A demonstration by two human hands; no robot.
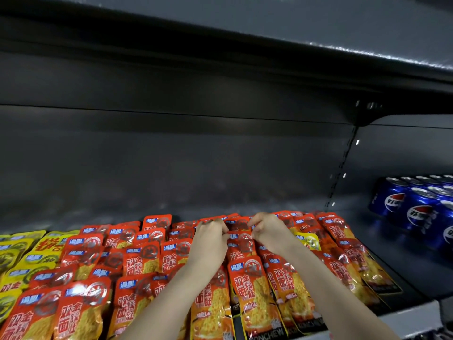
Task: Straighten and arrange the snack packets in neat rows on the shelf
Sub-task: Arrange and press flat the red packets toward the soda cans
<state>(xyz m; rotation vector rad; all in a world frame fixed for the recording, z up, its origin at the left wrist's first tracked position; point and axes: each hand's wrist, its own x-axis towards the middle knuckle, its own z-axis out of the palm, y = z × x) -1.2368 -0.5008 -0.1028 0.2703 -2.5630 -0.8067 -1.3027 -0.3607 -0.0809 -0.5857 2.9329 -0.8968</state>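
Your left grip [210,238] and right grip [266,233] are both stretched out over the red snack packets [137,263]. They sit close together near the back edge of the shelf [404,263], with a single column of packets between them. On each grip the fingers are curled in tight, and they pinch the back packet [241,238] of that column from either side at its top edge. Motion blur hides the exact fingertip contact.

The red packets lie in overlapping rows across the middle of the shelf, from the front edge to the back. Several of them are tilted out of line. The yellow packets [17,253] fill the left end, and one stray yellow packet [309,241] lies among the red ones just right of your right grip. The blue cans [416,213] stand upright at the right end, well apart from the packets.
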